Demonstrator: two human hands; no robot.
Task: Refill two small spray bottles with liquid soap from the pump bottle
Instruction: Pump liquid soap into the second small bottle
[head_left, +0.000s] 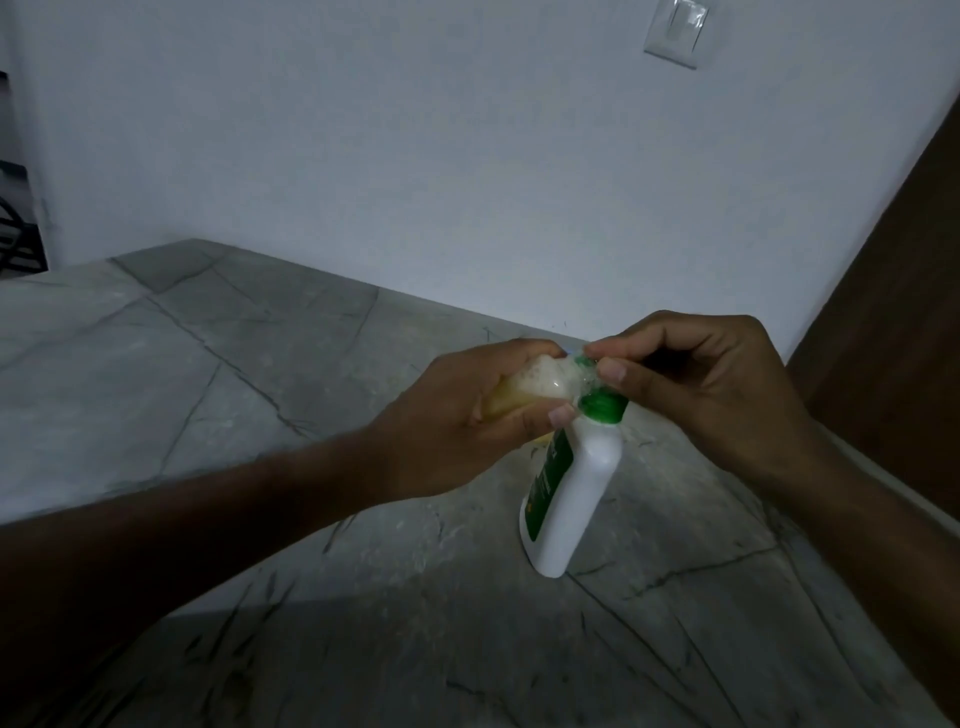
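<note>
A white pump bottle (571, 493) with a green label and green collar (602, 406) stands on the grey stone counter (208, 364). My left hand (457, 426) grips a small clear spray bottle (171, 387) holding yellowish foamy liquid, tipped on its side with its mouth against the top of the pump bottle. My right hand (696, 384) pinches the pump head just above the green collar, fingers curled over it. The pump head and the spray bottle's mouth are mostly hidden by my fingers. No second spray bottle is in view.
A white wall with a light switch (675, 31) rises behind the counter. A dark wooden panel (893, 312) stands at the right. The counter's left edge runs near dark metalwork (15, 239).
</note>
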